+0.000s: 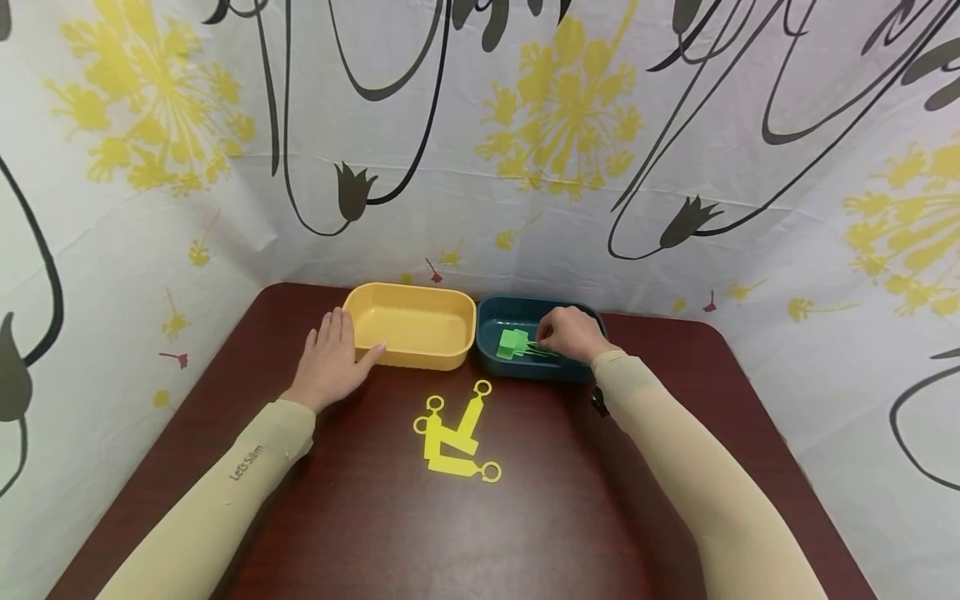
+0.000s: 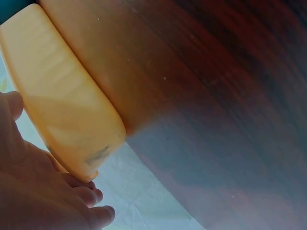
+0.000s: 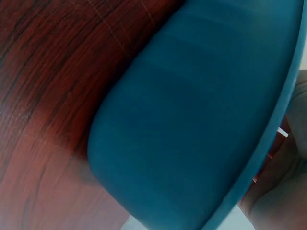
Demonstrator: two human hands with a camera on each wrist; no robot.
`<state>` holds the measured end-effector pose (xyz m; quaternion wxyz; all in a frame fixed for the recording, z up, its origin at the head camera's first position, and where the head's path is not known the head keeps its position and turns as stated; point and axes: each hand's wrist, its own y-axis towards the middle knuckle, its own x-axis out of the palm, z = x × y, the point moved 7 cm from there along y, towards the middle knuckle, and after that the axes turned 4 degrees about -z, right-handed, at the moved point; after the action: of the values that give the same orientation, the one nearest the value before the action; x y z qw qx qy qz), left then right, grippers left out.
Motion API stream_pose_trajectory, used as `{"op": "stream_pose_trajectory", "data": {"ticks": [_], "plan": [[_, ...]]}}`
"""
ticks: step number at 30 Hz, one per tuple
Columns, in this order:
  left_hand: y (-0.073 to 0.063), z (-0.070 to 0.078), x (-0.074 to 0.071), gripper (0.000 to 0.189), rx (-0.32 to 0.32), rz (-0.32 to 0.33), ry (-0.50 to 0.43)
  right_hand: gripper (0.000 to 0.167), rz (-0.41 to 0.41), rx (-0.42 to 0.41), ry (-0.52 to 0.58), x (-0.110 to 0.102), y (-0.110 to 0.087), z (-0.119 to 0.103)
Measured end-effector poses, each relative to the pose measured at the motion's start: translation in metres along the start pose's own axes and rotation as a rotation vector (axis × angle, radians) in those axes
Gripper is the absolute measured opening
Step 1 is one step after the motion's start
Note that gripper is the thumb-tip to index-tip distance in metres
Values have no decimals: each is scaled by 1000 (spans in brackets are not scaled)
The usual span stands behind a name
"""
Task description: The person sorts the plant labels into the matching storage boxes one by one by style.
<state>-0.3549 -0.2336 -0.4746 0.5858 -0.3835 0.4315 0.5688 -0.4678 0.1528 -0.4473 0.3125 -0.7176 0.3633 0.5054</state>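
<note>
My left hand (image 1: 326, 364) lies with extended fingers over the left end of the yellow tray (image 1: 465, 350), thumb toward its front rim. In the left wrist view the fingers (image 2: 84, 194) show at the tray's corner. My right hand (image 1: 573, 333) reaches into the dark blue tray (image 1: 498, 364), its fingers bent and pinching at the thin stems of flat green cut-outs (image 1: 513, 342). The fingertips are partly hidden. Seen from the right wrist, the blue tray's outer wall (image 3: 177, 110) covers most of the hand.
Several flat yellow cut-outs with ring ends (image 1: 453, 467) lie overlapping on the dark red-brown table (image 1: 540, 500), in front of the trays. The two trays stand side by side at the table's back edge. A white patterned cloth (image 1: 420, 150) hangs behind and at both sides.
</note>
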Motion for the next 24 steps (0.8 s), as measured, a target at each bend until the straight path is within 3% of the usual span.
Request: {"op": "stream_pose_trajectory", "data": {"ticks": [24], "plan": [[-1,2,-1,105,4,5,-25,4,-52,18,-26,15,5,3]]}}
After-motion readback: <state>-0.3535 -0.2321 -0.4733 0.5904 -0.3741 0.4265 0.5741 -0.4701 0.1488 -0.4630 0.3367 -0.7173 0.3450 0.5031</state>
